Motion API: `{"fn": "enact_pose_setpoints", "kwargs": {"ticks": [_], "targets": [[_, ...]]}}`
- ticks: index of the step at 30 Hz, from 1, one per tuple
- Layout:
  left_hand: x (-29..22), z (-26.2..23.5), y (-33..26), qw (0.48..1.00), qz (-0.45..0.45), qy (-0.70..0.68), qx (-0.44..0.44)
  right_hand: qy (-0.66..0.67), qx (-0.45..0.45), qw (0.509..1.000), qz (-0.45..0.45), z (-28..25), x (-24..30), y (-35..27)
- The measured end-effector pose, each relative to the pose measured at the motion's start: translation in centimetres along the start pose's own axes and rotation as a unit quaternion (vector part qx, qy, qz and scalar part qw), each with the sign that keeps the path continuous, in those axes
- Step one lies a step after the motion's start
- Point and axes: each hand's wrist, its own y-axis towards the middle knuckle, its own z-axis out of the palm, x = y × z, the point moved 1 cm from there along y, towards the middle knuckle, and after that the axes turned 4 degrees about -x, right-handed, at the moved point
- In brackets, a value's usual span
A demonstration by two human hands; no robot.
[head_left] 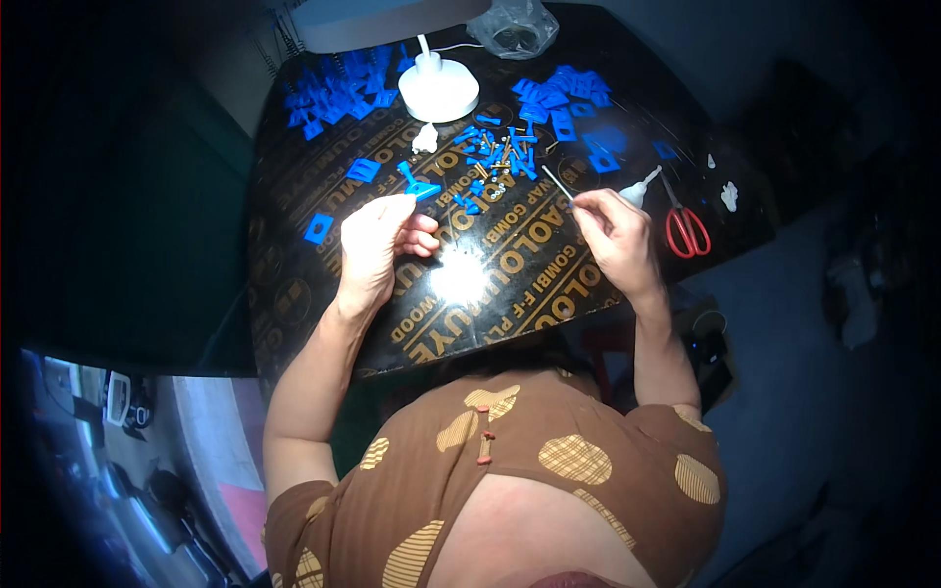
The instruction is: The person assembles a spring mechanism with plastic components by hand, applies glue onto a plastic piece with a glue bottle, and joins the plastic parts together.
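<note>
Between the thumb and fingers of my left hand (371, 250) is a small blue plastic part (423, 190) with a flat base and a raised stem. My right hand (619, 240) pinches a thin, pale metal-looking rod (557, 180), its free end angled up and left over the table. The two hands are apart. Just beyond them lies a heap of small blue plugs and brass-coloured pins (500, 152). Two loose blue square pieces, a nearer one (319, 228) and a farther one (363, 171), lie left of the held part.
A white lamp base (438, 93) stands at the back of the dark printed table (529, 289). Blue parts lie piled at back left (343, 90) and back right (564, 93). Red-handled scissors (689, 233) and a white nozzle bottle (639, 188) lie right. A clear plastic bag (517, 29) sits behind.
</note>
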Motion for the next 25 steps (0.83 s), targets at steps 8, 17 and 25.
{"fn": "enact_pose_setpoints", "kwargs": {"ticks": [8,17,25], "targets": [[-0.1,-0.5,0.3,1.000,0.019,0.017,-0.001,-0.107,0.081,0.985,-0.110,3.3,-2.0,5.3],[-0.1,-0.6,0.3,1.000,0.023,0.008,0.004,-0.276,0.050,0.953,-0.114,3.5,-4.8,10.9],[0.0,-0.6,0.3,1.000,0.024,0.002,0.019,-0.381,0.157,0.888,-0.204,6.4,-8.1,11.1]]}}
